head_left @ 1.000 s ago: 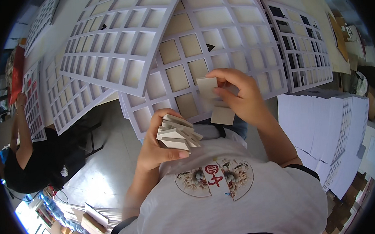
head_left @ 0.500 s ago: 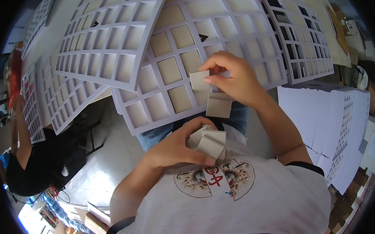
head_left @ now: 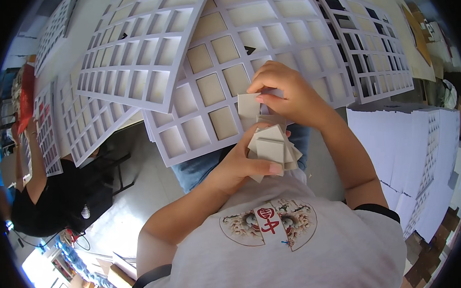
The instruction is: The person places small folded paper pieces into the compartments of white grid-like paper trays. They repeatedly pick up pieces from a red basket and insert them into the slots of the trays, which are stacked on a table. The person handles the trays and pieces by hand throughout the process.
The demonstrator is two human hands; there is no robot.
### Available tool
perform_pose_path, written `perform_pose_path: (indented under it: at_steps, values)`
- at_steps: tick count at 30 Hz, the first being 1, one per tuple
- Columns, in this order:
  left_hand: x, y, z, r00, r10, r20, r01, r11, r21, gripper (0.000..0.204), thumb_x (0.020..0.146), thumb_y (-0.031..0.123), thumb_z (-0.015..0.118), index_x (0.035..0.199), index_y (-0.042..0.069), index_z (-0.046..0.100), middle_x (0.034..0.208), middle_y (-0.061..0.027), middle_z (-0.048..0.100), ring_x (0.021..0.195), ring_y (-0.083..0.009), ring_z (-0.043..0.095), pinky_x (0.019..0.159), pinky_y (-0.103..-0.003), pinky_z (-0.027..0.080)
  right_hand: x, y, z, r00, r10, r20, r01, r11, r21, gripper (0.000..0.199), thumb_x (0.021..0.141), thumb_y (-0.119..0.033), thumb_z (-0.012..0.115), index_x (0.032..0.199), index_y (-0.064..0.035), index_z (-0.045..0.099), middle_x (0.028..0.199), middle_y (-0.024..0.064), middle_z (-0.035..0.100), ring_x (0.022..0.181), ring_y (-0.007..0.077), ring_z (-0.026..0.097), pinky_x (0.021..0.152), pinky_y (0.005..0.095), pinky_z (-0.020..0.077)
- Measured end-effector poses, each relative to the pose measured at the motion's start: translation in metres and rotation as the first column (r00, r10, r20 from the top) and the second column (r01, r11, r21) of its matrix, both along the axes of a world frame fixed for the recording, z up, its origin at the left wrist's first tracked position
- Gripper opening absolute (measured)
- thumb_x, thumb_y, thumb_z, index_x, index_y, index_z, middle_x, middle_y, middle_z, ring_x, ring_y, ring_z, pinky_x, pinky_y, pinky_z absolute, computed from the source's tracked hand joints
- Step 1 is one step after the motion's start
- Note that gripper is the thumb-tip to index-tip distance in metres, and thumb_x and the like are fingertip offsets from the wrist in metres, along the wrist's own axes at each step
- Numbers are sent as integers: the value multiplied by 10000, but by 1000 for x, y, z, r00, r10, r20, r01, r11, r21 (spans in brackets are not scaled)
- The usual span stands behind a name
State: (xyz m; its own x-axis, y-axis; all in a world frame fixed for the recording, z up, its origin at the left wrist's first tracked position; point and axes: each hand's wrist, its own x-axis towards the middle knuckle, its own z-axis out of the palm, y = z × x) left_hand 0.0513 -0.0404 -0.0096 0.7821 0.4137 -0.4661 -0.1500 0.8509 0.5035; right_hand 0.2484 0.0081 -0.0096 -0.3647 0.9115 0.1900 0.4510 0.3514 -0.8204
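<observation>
My left hand (head_left: 239, 164) is closed round a loose stack of beige square tiles (head_left: 270, 150), its thumb pressing on the top one, close to my shirt. Between thumb and fingers of my right hand (head_left: 279, 88) is a single beige square tile (head_left: 249, 106), held over the near edge of a white grid panel (head_left: 199, 137). Several of the panel's square openings hold beige pieces (head_left: 210, 89), while others show a paler backing. A small dark piece (head_left: 249, 50) lies in one opening farther up. The fingers under the stack are mostly hidden.
More white grid panels lie left, one (head_left: 128, 50) overlapping mine, and another (head_left: 373, 45) at the right. Large white boards (head_left: 403, 152) stand at my right side. A co-worker in black (head_left: 58, 198) is at the far left, hands near another panel (head_left: 48, 126).
My left hand has risen forward and right with its stack, coming close below my right hand. The right hand and its tile have shifted slightly nearer me.
</observation>
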Motion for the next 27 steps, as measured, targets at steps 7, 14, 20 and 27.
perform_pose_path:
  at_steps: [7,14,20,27]
  values:
    - [-2,1,4,990,-113,-86,121,987,105,783,612,90,839,1298,118,461,1363,-116,513,1224,-224,526,1036,-368,415,2,8,-1,977,131,169,-136,991,18,189,754,13,664,934,-42,682,932,81,603,933,268,546,797,384,462]
    - [-8,-1,-20,983,-163,-83,183,884,429,730,615,120,878,1248,102,516,1226,-50,563,1133,-173,541,983,-312,417,5,-24,13,876,48,480,-169,963,212,342,735,-37,693,1075,-66,717,1042,85,617,1050,286,546,883,400,455]
    - [-20,4,10,952,-243,-184,305,780,547,657,610,119,881,1188,111,567,1201,-69,564,1082,-181,549,944,-317,435,22,-52,30,1000,-29,-12,28,996,-82,241,797,-61,711,1036,-27,708,1045,100,641,986,241,585,842,337,470]
    - [-17,6,7,981,-114,-159,193,698,690,650,611,121,891,1180,101,578,1139,-57,565,1059,-176,555,927,-310,440,22,-54,36,939,-329,-98,276,893,-354,207,863,16,656,1067,-15,656,835,34,603,719,100,547,655,256,457]
